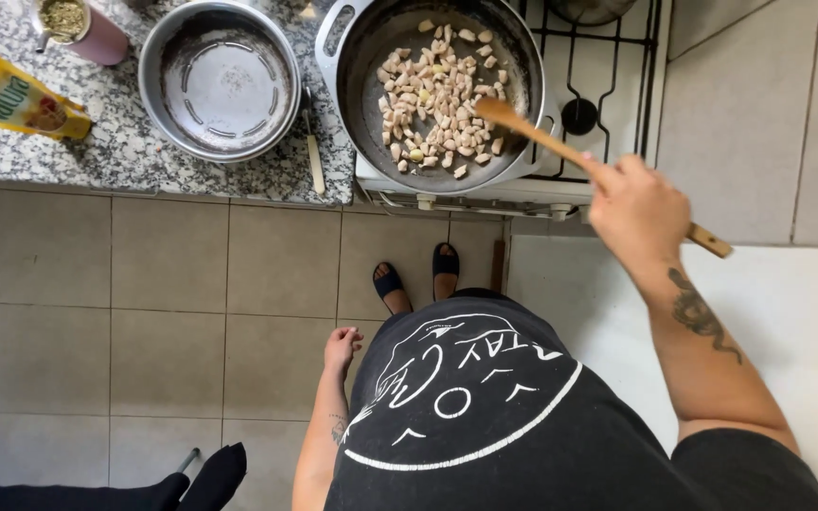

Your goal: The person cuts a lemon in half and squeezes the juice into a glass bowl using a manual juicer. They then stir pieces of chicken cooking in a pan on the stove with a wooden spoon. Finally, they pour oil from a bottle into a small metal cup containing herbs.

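While the view looks straight down from the person's head, the right hand (634,210) is closed in a fist around the handle of a wooden spoon (560,151), with the handle's end sticking out past the hand toward the right. The spoon's bowl rests among pale diced pieces of food (433,90) scattered across the bottom of a large dark pan (371,142), which sits on a white gas stove (608,76). The right forearm bears a dark tattoo.

The left hand (341,346) hangs at the person's side over the tiled floor (144,284), fingers loosely curled, holding nothing and touching nothing.

Just left of the pan, on a speckled granite counter (125,142), stands an empty round metal pot (220,80). A utensil with a pale handle (314,156) lies between pot and pan. Farther left are a yellow food packet (11,99) and a pink cup (82,26) holding green herb. The person wears a black shirt with a white printed design and open dark sandals (417,276)
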